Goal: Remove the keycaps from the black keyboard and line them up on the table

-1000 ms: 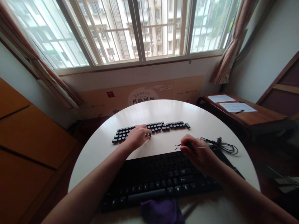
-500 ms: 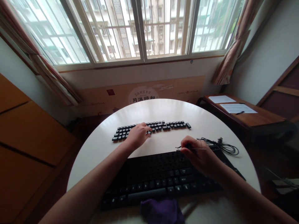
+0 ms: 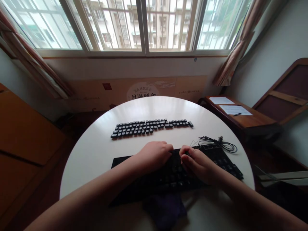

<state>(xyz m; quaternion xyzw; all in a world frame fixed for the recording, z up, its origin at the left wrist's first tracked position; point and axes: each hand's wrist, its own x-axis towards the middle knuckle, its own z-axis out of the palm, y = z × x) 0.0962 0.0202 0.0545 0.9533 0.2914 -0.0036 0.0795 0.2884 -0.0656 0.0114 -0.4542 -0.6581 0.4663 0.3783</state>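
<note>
A black keyboard [image 3: 225, 162] lies near the front of the white round table [image 3: 89, 160], with part of its upper rows stripped of keycaps. My left hand [image 3: 156, 155] is over its upper middle, fingers curled in; what they hold, if anything, is hidden. Close beside it, my right hand [image 3: 196, 160] is closed around a wire keycap puller [image 3: 196, 145], whose thin wires stick out above the fist. Beyond both hands, loose black keycaps [image 3: 134, 129] stand in rows on the tabletop.
The keyboard's coiled cable [image 3: 225, 145] lies at the right behind it. A dark purple cloth [image 3: 166, 208] is at the near edge. Papers [image 3: 235, 110] and a pen [image 3: 237, 114] rest on a wooden side table [image 3: 256, 120] at the right. A window [image 3: 144, 29] is ahead.
My left hand has come back from the keycap rows to the keyboard, beside my right hand. My right hand has turned, the puller still in it. The camera view has shifted somewhat.
</note>
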